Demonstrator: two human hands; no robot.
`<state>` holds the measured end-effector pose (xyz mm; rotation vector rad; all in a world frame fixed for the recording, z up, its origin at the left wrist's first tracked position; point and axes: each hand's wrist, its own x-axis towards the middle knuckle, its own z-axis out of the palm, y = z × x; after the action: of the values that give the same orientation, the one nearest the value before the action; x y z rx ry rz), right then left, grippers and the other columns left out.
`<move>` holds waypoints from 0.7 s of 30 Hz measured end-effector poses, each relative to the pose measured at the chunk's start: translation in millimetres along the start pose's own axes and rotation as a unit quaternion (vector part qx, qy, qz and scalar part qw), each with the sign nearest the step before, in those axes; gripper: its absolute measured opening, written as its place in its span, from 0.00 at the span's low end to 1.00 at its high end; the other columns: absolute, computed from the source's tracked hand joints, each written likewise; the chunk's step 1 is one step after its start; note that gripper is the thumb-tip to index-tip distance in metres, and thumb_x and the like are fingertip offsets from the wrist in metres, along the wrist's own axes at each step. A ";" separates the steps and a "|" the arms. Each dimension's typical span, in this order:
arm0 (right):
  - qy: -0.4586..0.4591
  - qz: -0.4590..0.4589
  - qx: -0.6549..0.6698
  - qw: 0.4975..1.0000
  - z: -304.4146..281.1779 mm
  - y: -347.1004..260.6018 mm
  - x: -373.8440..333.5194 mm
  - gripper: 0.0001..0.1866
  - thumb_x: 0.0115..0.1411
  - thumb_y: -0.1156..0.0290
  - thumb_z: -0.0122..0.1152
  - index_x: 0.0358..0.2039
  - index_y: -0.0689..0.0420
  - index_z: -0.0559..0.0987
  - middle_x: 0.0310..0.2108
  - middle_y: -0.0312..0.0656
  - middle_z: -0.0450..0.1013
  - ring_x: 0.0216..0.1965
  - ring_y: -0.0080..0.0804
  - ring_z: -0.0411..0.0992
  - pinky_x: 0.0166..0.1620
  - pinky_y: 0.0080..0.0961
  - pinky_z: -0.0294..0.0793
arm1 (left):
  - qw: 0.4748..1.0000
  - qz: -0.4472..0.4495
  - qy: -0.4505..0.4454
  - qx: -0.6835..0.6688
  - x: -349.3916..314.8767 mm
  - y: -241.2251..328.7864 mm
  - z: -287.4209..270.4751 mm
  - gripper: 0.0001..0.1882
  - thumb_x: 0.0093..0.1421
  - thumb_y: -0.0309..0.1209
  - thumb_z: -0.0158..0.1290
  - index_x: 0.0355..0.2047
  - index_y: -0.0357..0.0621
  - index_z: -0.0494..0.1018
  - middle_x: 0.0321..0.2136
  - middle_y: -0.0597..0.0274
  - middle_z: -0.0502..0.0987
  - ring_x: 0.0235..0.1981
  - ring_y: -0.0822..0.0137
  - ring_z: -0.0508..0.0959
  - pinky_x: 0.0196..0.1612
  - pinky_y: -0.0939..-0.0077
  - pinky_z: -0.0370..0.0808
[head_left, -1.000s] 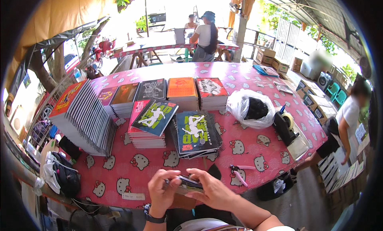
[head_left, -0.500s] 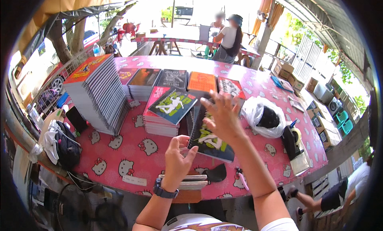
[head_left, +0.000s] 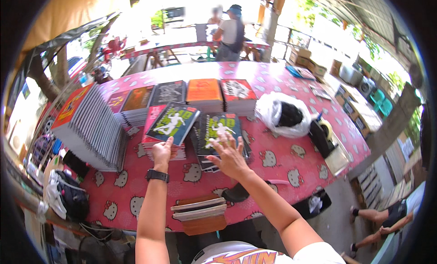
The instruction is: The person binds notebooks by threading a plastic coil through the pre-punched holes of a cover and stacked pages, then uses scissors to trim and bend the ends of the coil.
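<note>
L hand (head_left: 163,153) part-curled at near edge of dark notebook (head_left: 172,123) atop pink bk stack (head_left: 149,146), can't tell if gripping; R hand (head_left: 230,158) open, fingers spread over 2nd notebook (head_left: 231,123); white plastic bag (head_left: 269,112) beyond, to R hand's right, on pink worktop (head_left: 291,163)

Left of the one white plastic bag (head_left: 267,114), I count eight notebook stacks (head_left: 204,91); right of it, one tape dispenser (head_left: 321,138).

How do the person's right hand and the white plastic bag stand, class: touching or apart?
Apart. The head view shows a strip of pink tabletop between the right hand, fingers spread, and the white plastic bag.
</note>
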<state>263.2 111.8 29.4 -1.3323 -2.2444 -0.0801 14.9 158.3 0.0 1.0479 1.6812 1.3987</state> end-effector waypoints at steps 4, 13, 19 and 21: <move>0.055 -0.006 0.119 0.991 -20.1 -3.9 -30.4 0.19 0.54 0.59 0.59 0.46 0.50 0.73 0.54 0.43 0.64 0.59 0.45 0.54 0.59 0.54 0.44 | 0.998 0.047 0.039 -0.021 0.3 -5.4 1.2 0.14 0.56 0.36 0.56 0.22 0.36 0.73 0.18 0.61 0.75 0.14 0.72 0.74 0.16 0.81 0.73; 0.100 0.036 0.394 0.913 -48.1 -16.3 -46.7 0.20 0.53 0.66 0.61 0.45 0.57 0.72 0.47 0.46 0.69 0.48 0.44 0.66 0.50 0.35 0.66 | 0.937 0.329 0.091 0.080 -96.6 66.5 -65.2 0.14 0.56 0.23 0.51 0.42 0.29 0.72 0.29 0.60 0.77 0.27 0.76 0.72 0.32 0.81 0.70; 0.161 0.144 0.605 0.766 -36.6 -28.9 -57.8 0.32 0.50 0.65 0.68 0.54 0.57 0.66 0.52 0.45 0.67 0.49 0.31 0.67 0.46 0.30 0.70 | 0.947 0.322 0.002 0.013 -187.6 66.5 -90.4 0.14 0.56 0.26 0.53 0.42 0.31 0.72 0.33 0.58 0.76 0.33 0.75 0.72 0.37 0.81 0.70; -0.053 -0.003 0.666 0.744 -45.8 -16.8 -76.3 0.23 0.51 0.72 0.66 0.48 0.58 0.72 0.46 0.42 0.72 0.44 0.25 0.71 0.43 0.23 0.70 | 0.947 0.314 -0.048 -0.058 -195.7 48.9 -96.3 0.18 0.56 0.36 0.55 0.41 0.35 0.70 0.36 0.54 0.75 0.37 0.68 0.74 0.38 0.76 0.73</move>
<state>296.6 28.0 37.0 -0.4647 -1.5918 1.3566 19.6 -54.5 68.1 1.6404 1.2164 1.7711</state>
